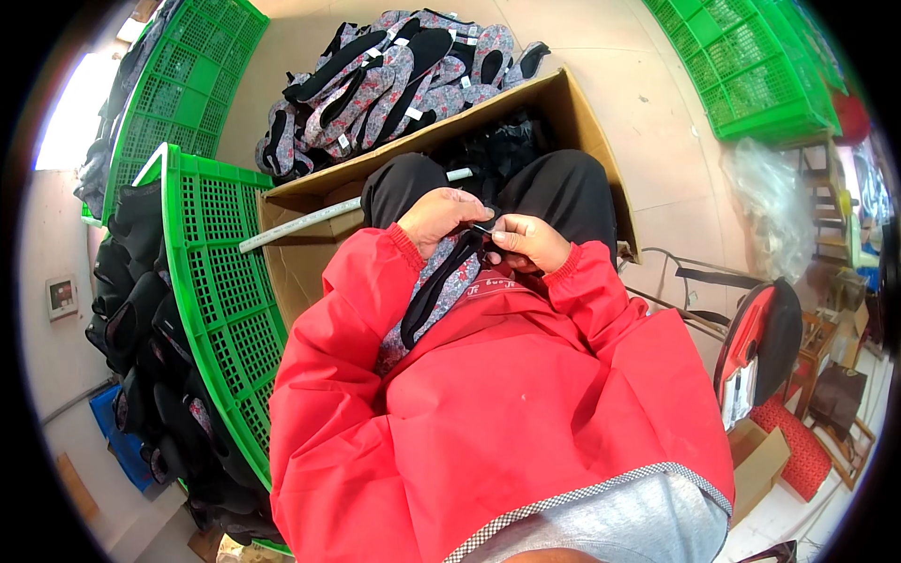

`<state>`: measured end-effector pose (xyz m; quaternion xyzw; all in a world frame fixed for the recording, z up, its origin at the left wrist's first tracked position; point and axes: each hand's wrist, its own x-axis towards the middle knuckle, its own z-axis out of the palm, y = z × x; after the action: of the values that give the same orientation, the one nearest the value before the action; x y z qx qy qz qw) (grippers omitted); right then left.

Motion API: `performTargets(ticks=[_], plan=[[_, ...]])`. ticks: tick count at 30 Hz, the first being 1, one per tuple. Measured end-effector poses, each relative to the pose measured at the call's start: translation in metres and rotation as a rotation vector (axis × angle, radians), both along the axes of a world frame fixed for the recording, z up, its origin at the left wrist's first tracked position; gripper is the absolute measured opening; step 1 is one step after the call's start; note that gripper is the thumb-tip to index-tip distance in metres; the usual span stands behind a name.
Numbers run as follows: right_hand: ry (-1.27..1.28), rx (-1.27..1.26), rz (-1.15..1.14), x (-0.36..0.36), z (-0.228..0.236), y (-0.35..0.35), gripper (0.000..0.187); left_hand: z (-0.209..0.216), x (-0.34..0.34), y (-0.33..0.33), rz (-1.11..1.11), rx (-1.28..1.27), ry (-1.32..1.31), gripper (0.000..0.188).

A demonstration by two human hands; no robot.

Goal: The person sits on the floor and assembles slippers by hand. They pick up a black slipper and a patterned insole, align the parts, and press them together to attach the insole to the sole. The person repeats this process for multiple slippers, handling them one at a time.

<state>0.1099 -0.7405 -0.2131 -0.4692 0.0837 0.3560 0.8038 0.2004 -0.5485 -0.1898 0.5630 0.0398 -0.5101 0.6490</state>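
Observation:
Over my lap, my left hand (pixel 443 218) pinches the upper end of a floral fabric shoe (pixel 449 283) with a black band along it. My right hand (pixel 532 242) is closed beside it, thumb pressed against the fingers, gripping a small dark piece (pixel 483 226) at that same end. Whether this piece belongs to the shoe or is a separate part or tool I cannot tell. The shoe's lower end lies against my red smock (pixel 526 394), partly under my left sleeve.
An open cardboard box (pixel 601 141) stands before my knees, black material inside and a pale measuring stick (pixel 305 228) across it. Beyond lies a heap of floral shoes (pixel 385 89). Green crates (pixel 221 235) filled with black items stand left; another green crate (pixel 732 66) is far right.

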Motion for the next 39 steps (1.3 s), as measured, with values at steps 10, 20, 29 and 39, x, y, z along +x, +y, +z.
performTargets(ticks=[10, 20, 29, 39], plan=[[0.08, 0.089, -0.003, 0.001, -0.003, -0.002, 0.018, 0.004, -0.001, -0.001, 0.006, 0.029, -0.028, 0.009], [0.018, 0.012, -0.006, 0.002, -0.002, -0.001, 0.016, -0.006, 0.0, -0.001, -0.011, 0.049, -0.055, 0.01], [0.026, -0.005, -0.005, 0.002, -0.011, -0.003, 0.014, -0.009, 0.0, -0.001, -0.025, 0.041, -0.078, 0.009], [0.031, 0.002, 0.014, 0.005, -0.012, -0.005, 0.012, -0.015, 0.002, -0.002, -0.042, 0.057, -0.085, 0.011]])
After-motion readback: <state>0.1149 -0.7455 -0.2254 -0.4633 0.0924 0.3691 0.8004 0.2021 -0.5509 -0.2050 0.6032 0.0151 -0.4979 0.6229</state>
